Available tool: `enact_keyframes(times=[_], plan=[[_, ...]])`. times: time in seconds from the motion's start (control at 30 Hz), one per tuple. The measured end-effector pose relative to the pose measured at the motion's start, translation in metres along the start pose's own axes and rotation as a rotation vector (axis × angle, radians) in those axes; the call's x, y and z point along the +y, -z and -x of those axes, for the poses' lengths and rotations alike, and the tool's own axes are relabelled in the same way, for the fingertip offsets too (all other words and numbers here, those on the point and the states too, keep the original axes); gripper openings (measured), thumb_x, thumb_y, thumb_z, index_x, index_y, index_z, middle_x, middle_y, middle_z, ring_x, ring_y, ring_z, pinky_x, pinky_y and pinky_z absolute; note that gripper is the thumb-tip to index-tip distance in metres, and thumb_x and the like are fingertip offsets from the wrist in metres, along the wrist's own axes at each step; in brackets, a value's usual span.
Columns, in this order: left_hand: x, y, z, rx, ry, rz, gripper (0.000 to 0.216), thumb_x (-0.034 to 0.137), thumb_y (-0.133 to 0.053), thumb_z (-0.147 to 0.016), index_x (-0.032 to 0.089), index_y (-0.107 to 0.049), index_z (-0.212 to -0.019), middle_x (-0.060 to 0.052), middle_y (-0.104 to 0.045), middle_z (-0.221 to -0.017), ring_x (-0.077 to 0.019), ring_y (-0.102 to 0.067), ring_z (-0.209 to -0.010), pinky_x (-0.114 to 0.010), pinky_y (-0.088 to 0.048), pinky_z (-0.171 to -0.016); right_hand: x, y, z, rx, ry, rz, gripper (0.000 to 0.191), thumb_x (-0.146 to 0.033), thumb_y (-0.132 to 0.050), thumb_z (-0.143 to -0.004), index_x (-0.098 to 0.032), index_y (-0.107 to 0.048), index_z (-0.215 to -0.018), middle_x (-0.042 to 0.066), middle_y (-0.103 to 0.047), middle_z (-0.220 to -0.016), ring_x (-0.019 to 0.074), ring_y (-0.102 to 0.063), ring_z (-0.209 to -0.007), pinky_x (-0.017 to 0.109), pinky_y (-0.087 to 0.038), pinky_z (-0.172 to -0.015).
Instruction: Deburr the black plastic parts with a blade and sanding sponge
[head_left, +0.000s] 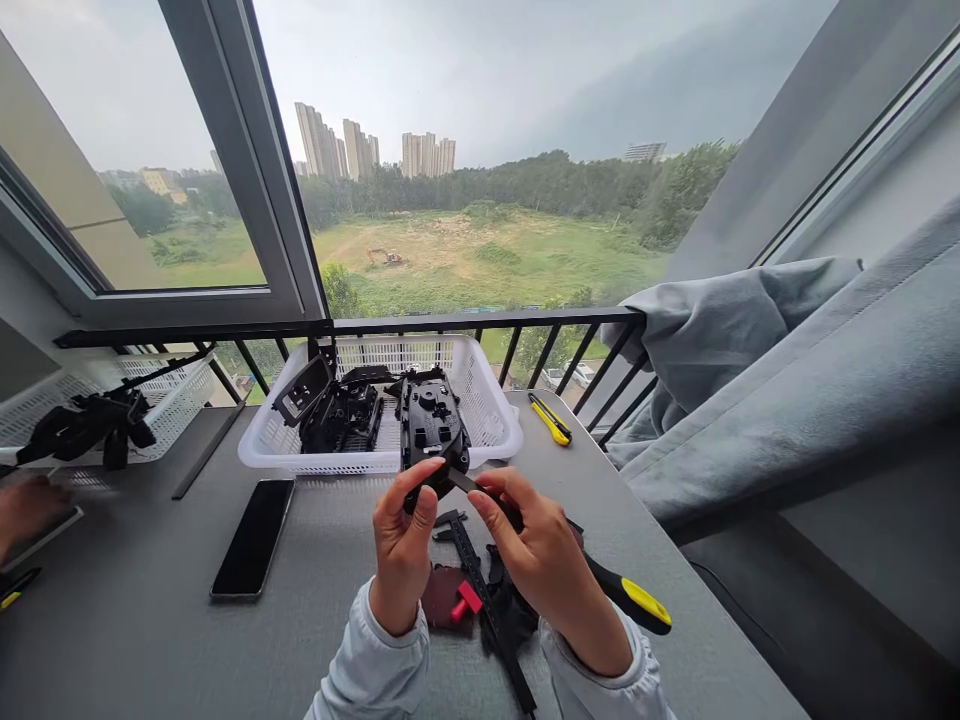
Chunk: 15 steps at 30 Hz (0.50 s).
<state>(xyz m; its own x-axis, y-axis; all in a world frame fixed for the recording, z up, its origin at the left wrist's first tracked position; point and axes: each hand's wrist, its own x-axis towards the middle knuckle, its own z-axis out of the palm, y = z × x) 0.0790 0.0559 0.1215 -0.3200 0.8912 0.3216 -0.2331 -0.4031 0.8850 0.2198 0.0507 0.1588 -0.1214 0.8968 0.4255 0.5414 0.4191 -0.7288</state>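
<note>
Right now we hold a black plastic housing [433,430] up in our left hand [401,530], with the fingers closed around its lower end, just in front of a white plastic basket [491,400]. From this view we cannot tell whether the housing touches the basket. Our right hand [544,560] is closed around a screwdriver [626,590] with a black and yellow handle, and its metal shaft [463,481] reaches across to the lower end of the housing, just beside our left thumb. Below our hands, a long black notched strip [480,600], a small red piece [466,600] and a dark pad [444,600] lie on the gray table [150,570], with more black parts [506,610] partly hidden under our right wrist. The white basket holds a heap of black plastic parts [337,415]. Just to its right lies a yellow utility knife [550,418], and to its lower left lies a black phone [253,538]. Farther left, a second white basket [169,400] holds more black parts [86,425], and another person's hand [26,510] rests at the edge of the view. Beyond the table run a black railing [480,320] and a large window [480,150], with a gray curtain [750,380] bunched on the right.
</note>
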Motion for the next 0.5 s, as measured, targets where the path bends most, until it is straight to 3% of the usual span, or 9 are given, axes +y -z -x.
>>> enact_keyframes(times=[0.27,0.5], plan=[[0.0007,0.0023,-0.0008,0.01,-0.033,-0.036,0.027,0.044,-0.069,-0.08,0.023,-0.076,-0.096,-0.006,-0.075,-0.093,-0.0208,-0.068,-0.084,-0.032,-0.052,-0.082,-0.001,-0.0015,0.0008,-0.006,0.02,-0.009,0.017,-0.037,-0.05,-0.094,-0.023,-0.06,-0.092,0.001,-0.068,-0.071,0.0162,-0.061,-0.058,0.026,-0.047,-0.058],[0.0014,-0.0039,-0.0016,0.053,-0.067,-0.055,0.02,0.037,-0.074,-0.077,0.022,-0.075,-0.09,-0.004,-0.073,-0.087,-0.017,-0.066,-0.078,-0.026,-0.052,-0.073,-0.0014,-0.0013,0.0013,-0.113,0.032,-0.083,0.017,-0.036,-0.053,-0.091,-0.022,-0.063,-0.093,0.004,-0.072,-0.08,0.0177,-0.066,-0.066,0.027,-0.05,-0.061]])
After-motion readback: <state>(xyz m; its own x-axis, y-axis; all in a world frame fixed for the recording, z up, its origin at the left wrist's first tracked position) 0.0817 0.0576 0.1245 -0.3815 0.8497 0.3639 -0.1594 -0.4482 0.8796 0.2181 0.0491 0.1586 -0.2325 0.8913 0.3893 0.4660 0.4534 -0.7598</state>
